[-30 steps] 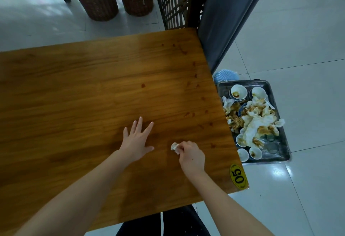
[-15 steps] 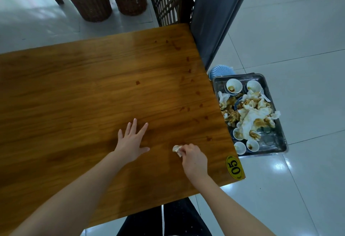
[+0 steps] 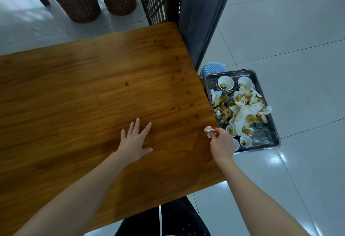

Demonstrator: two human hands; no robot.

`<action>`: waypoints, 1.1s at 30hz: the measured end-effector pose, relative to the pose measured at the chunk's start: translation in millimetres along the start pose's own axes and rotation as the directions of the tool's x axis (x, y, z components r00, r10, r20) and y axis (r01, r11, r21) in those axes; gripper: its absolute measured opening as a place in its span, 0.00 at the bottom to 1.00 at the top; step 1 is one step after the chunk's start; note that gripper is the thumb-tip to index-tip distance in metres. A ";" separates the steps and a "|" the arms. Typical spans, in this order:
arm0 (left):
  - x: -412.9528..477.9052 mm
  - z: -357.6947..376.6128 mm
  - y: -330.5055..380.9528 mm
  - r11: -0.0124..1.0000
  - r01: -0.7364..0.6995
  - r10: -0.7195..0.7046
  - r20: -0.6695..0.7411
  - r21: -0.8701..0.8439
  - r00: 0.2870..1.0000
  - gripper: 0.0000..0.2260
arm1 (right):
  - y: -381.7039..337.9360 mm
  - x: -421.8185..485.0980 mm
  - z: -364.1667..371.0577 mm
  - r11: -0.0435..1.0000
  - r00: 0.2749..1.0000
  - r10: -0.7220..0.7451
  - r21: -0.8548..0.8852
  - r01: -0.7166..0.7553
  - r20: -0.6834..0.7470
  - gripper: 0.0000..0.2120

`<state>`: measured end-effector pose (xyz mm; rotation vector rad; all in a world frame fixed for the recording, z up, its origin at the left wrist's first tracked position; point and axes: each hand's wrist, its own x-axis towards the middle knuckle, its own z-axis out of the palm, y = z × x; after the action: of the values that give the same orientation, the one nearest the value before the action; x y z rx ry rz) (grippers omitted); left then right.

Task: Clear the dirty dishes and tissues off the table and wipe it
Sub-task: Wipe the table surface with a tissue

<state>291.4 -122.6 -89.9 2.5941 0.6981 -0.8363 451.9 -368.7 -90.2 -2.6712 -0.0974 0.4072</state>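
1. Surface: a wooden table (image 3: 74, 105) over a pale tiled floor.
2. The left hand (image 3: 134, 142) lies flat on the tabletop, fingers straight and spread, holding nothing. Use it as a brace.
3. To its right, at the table edge, the right hand (image 3: 222, 142) pinches a small stained tissue wad (image 3: 208, 131) at its fingertips. Whether the wad touches the wood cannot be told.
4. Just beyond the right hand, below table level, a metal tray (image 3: 263, 136) holds dirty bowls (image 3: 225, 83) and used tissues (image 3: 244, 112). Release the wad only once it is over the heap.
5. Ahead of both hands, brown sauce spots (image 3: 126, 84) remain. Wiping likely follows.
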 end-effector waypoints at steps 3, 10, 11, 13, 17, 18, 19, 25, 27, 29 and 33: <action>3.7 3.6 -0.4 1.000 0.003 -0.003 -0.010 -0.004 1.000 0.45 | -9.4 -14.9 9.7 1.000 1.000 -0.002 0.015 0.002 -0.016 0.07; 5.5 4.0 -7.0 1.000 0.009 -0.008 -0.012 0.023 1.000 0.45 | -30.9 -61.1 34.7 0.981 0.970 -0.195 0.034 0.193 0.143 0.07; 5.4 3.6 -9.4 1.000 0.009 -0.008 -0.026 0.025 1.000 0.45 | -31.4 -59.6 35.0 0.982 0.971 -0.186 0.043 0.182 0.152 0.06; 6.2 -0.4 -15.9 0.999 0.023 -0.022 -0.059 0.024 0.998 0.45 | -32.2 -45.6 31.9 0.986 0.975 -0.166 0.048 0.161 0.146 0.06; 8.0 -12.6 -33.1 0.997 0.077 -0.076 -0.066 0.003 0.995 0.44 | -37.8 14.2 13.0 0.997 0.997 -0.071 0.022 0.070 0.040 0.06; 8.8 -14.4 -36.5 0.996 0.089 -0.089 -0.065 0.001 0.994 0.44 | -40.5 28.1 8.4 0.998 0.998 -0.066 0.004 0.066 0.025 0.06; 9.6 -15.3 -39.5 0.995 0.102 -0.101 -0.066 0.002 0.993 0.44 | -43.5 38.6 5.5 0.998 0.998 -0.063 -0.008 0.063 0.019 0.06; 15.0 -20.5 -46.9 0.992 0.126 -0.128 -0.067 -0.031 0.990 0.43 | -59.7 20.2 23.6 0.995 0.995 -0.098 -0.005 0.098 -0.003 0.06; 15.9 -24.1 -46.2 0.993 0.116 -0.119 -0.085 -0.037 0.989 0.42 | -66.9 -3.4 37.8 0.981 0.979 -0.193 -0.005 0.194 0.068 0.06; 17.6 -27.9 -45.3 0.993 0.113 -0.116 -0.100 -0.040 0.988 0.42 | -73.3 -27.0 51.5 0.957 0.946 -0.285 -0.010 0.290 0.156 0.07; 22.3 -37.5 -49.1 0.992 0.116 -0.119 -0.087 -0.038 0.989 0.43 | -73.3 -35.4 56.9 0.928 0.913 -0.364 -0.017 0.373 0.185 0.07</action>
<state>297.7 -57.7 -82.0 2.5949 0.8906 -0.7397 400.9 -284.0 -98.3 -2.5792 -0.6653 0.5234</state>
